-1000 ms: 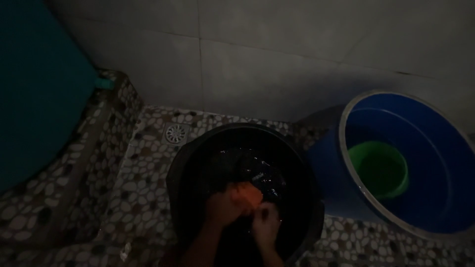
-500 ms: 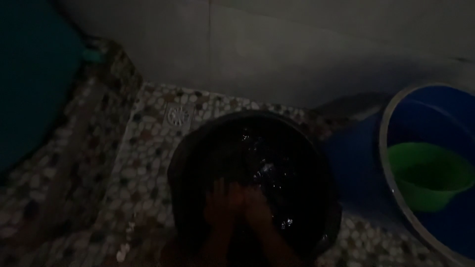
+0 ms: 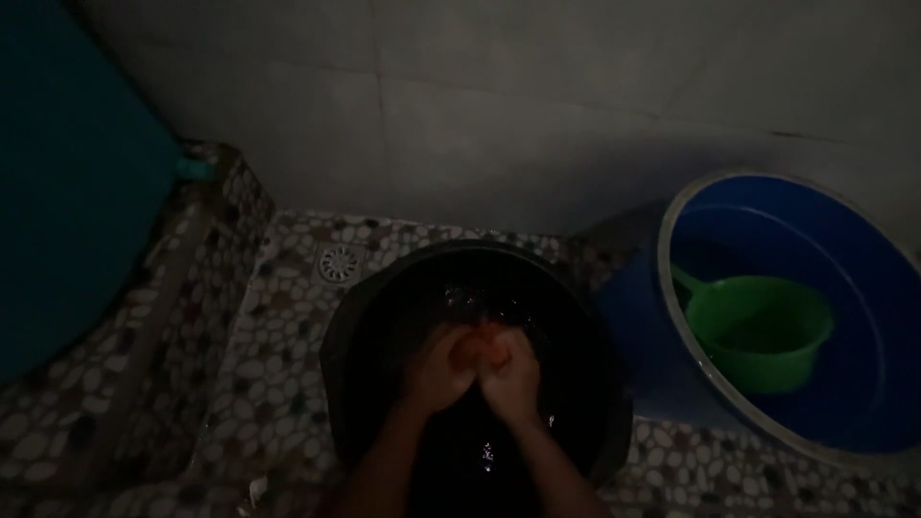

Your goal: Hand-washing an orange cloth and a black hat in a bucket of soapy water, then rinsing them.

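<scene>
**A:** What were the hands doing?

**B:** Both were pressed together over a dark basin. The left hand (image 3: 439, 369) and the right hand (image 3: 510, 376) were each closed around a small orange cloth (image 3: 483, 351), knuckles nearly touching, with only a sliver of orange showing between them. The forearms came up from the bottom edge of the view.

**A:** And where was the cloth relative to the water?

**B:** It sat bunched in the fists just above the middle of the black basin (image 3: 357, 317), which held dark water with a few glints on its surface. Whether the cloth touched the water could not be told in the dim light.

**A:** What stage did that look like?

**B:** It looked like rubbing or wringing a wet cloth. As a judgement, the next move would have called for a firm two-handed grip held over the basin, so that any drips fell back in.

**A:** What lay around the basin?

**B:** A pebble-patterned floor (image 3: 278, 355) with a round drain (image 3: 339, 262) just beyond the basin's left rim. To the right stood a large blue tub (image 3: 863, 317) with a green dipper (image 3: 758, 331) inside. A teal container (image 3: 67, 192) rose at far left, against a pale tiled wall (image 3: 537, 105).
</scene>
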